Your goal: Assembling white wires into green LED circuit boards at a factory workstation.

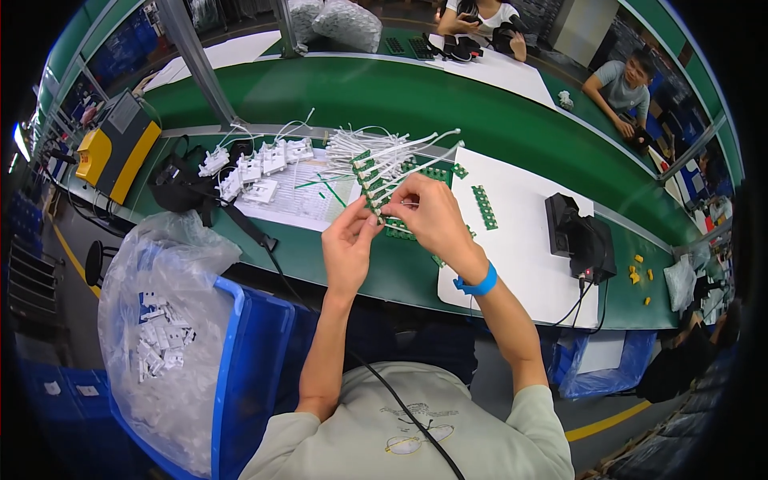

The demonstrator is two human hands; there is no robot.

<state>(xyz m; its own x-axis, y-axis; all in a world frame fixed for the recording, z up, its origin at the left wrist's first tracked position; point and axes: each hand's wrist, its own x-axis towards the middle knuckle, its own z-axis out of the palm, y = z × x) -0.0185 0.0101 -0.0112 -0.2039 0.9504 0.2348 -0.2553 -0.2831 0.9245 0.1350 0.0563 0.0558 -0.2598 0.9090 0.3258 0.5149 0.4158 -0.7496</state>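
Note:
My left hand pinches the lower end of a narrow green circuit board strip, held tilted above the bench. Several white cables run from the strip toward the upper right. Close beside it, the fingers of my right hand are closed at the strip's lower end, apparently on a white cable; the exact pinch point is partly hidden. A blue band circles my right wrist. More green board strips lie under and beside my hands, one strip on a white sheet.
Behind my hands lies a pile of white cables; white plastic housings sit left of it. A yellow-black machine stands far left, a black device right. A bag-lined blue bin is lower left. Two people sit across the bench.

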